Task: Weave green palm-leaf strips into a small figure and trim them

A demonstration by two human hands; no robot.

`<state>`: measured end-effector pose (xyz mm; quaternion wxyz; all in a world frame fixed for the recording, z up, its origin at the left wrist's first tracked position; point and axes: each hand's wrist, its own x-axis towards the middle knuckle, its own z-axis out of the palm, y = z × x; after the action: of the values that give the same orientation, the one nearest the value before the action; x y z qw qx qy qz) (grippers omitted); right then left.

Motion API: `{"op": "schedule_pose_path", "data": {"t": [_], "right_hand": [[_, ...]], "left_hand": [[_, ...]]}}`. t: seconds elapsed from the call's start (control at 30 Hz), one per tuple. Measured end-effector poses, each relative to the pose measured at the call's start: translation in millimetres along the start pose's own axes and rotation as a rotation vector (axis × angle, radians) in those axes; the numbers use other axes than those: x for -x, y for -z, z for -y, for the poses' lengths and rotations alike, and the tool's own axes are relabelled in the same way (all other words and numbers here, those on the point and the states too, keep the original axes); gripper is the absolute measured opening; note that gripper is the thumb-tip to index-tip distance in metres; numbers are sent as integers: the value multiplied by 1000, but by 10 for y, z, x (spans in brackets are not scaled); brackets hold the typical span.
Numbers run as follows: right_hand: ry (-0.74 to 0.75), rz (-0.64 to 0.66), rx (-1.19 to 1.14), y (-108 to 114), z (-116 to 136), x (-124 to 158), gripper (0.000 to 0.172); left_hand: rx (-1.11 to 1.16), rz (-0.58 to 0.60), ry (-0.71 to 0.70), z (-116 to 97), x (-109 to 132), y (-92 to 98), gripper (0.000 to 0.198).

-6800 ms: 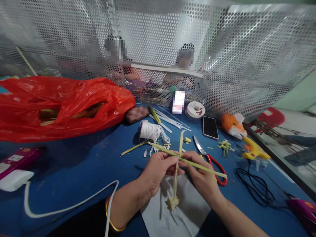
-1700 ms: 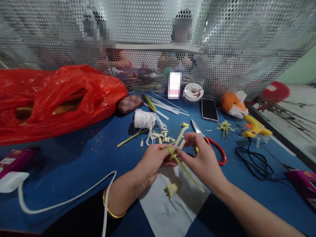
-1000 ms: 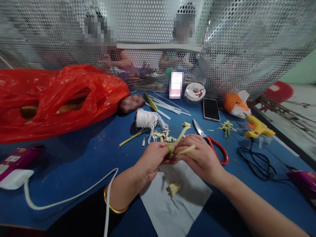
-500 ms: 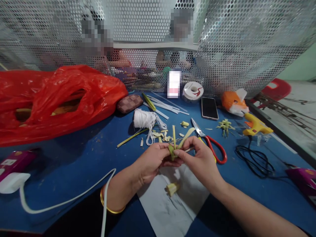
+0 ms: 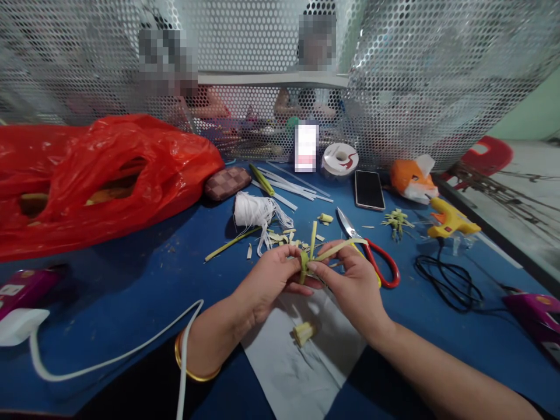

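Observation:
My left hand and my right hand meet over the blue table, both pinched on a folded green leaf strip. One end of the strip sticks up; another bends right over my right fingers. A small folded leaf cube lies on a grey paper sheet below my hands. Red-handled scissors lie just right of my right hand.
A red plastic bag fills the left. White thread bundle, leaf scraps, phone, tape roll, fox figure, yellow glue gun with black cord. White cable runs front left. Perforated screen behind; people beyond it.
The long crossed strips have been folded into a compact knot between my fingers. Over the last second one strip end has come upright and another has bent to the right.

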<state>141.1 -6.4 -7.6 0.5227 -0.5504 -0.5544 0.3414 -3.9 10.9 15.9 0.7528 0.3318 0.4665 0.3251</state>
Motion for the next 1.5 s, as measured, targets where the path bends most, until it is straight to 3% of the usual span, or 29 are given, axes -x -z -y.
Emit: {"op": "schedule_pose_path", "data": {"t": [0.3, 0.53, 0.73, 1.03, 1.23, 1.33, 1.5], "right_hand": [[238, 11, 129, 31, -51, 39, 6], [458, 53, 262, 80, -36, 17, 12], [295, 27, 235, 82, -8, 0, 9], [145, 72, 143, 77, -36, -3, 2], [223, 157, 74, 116, -23, -34, 5], [235, 135, -17, 124, 16, -47, 6], [14, 156, -207, 121, 75, -85, 11]], "left_hand": [[46, -53, 14, 38, -3, -8, 10], [141, 31, 30, 39, -20, 40, 6], [191, 77, 8, 27, -5, 39, 15], [5, -43, -101, 79, -7, 14, 24], [-37, -82, -125, 53, -8, 16, 22], [-34, -64, -115, 45, -7, 23, 21], [-54, -48, -115, 31, -1, 22, 22]]}}
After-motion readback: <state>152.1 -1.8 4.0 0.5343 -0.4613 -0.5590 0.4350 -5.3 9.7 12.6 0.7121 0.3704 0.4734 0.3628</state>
